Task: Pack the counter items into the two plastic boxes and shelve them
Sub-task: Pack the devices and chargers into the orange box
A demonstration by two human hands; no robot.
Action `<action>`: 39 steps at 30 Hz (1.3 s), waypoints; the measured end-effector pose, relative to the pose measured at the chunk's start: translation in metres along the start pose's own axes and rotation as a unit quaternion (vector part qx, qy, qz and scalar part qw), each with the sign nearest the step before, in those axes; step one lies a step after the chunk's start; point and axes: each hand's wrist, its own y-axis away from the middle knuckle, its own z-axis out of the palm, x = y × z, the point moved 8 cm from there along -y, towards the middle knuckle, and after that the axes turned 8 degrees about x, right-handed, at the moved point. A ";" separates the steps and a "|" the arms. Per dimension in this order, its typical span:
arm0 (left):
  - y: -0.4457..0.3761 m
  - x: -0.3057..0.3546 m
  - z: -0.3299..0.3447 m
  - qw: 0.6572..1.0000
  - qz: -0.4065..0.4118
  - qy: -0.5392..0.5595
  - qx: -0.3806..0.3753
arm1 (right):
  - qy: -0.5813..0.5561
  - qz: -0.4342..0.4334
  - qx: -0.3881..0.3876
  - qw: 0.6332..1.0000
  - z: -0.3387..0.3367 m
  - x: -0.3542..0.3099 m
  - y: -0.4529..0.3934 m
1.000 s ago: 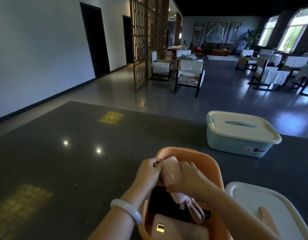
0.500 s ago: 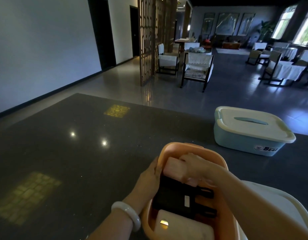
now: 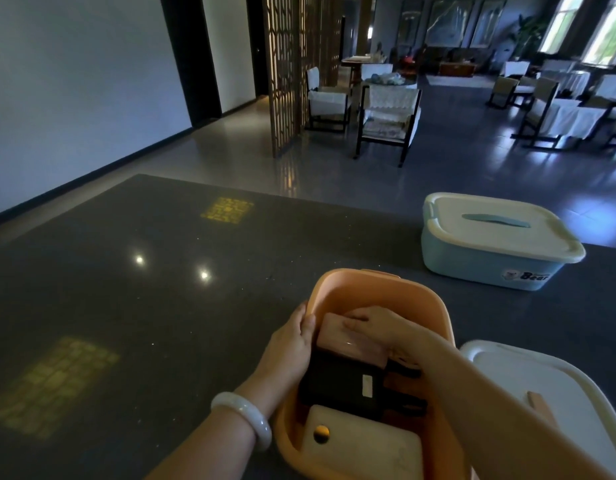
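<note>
An open orange plastic box stands on the dark counter in front of me. Inside it lie a pink pouch, a black wallet-like item and a cream purse with a round clasp. My right hand lies flat on the pink pouch, fingers straight, pressing it down inside the box. My left hand grips the box's left rim. The box's white lid lies on the counter to the right. A closed blue box with a white lid stands at the far right.
The counter's far edge runs just behind the blue box, with a tiled floor beyond. Chairs, tables and a wooden lattice screen stand further back in the room. Yellow light patches fall on the counter's left side.
Both hands held the pink pouch above the box a second ago. Now the pouch is down inside, the right hand flat on it, and the left hand has shifted to the rim.
</note>
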 end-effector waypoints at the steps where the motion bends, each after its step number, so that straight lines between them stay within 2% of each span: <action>1: 0.000 0.000 0.000 1.000 -0.003 -0.003 0.001 | -0.002 -0.003 -0.001 1.000 0.002 -0.001 0.000; 10: -0.002 0.000 0.001 1.000 -0.007 -0.011 0.006 | -0.012 -0.031 -0.013 0.999 0.008 -0.003 0.002; 22: -0.001 0.002 0.001 1.000 -0.015 -0.022 0.003 | -0.043 -0.034 0.022 0.998 0.013 -0.008 0.001; 35: 0.000 0.002 0.001 0.999 -0.031 -0.006 -0.003 | -0.016 -0.030 0.033 0.999 0.011 -0.011 0.008; 39: -0.001 0.001 0.001 1.000 -0.026 -0.009 -0.001 | 0.045 -0.067 0.059 0.995 0.008 -0.017 0.012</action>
